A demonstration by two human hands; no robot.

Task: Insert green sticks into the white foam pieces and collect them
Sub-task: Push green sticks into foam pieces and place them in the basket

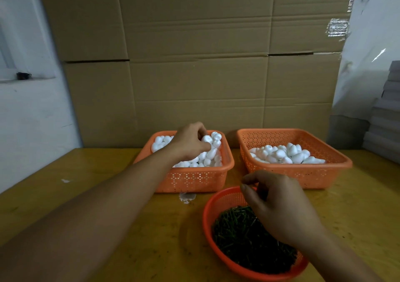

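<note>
No text, label, brand, number or sign can be read anywhere in the view. The cardboard sheet (194, 65) standing behind the table is plain brown, with no print on its panels. A torn patch of clear tape (337, 28) near its upper right edge carries no lettering that can be made out. The orange baskets (194, 179) show only a punched hole pattern on their walls, with no mark or logo. The grey stack (387, 117) at the far right is too blurred to show any writing.
</note>
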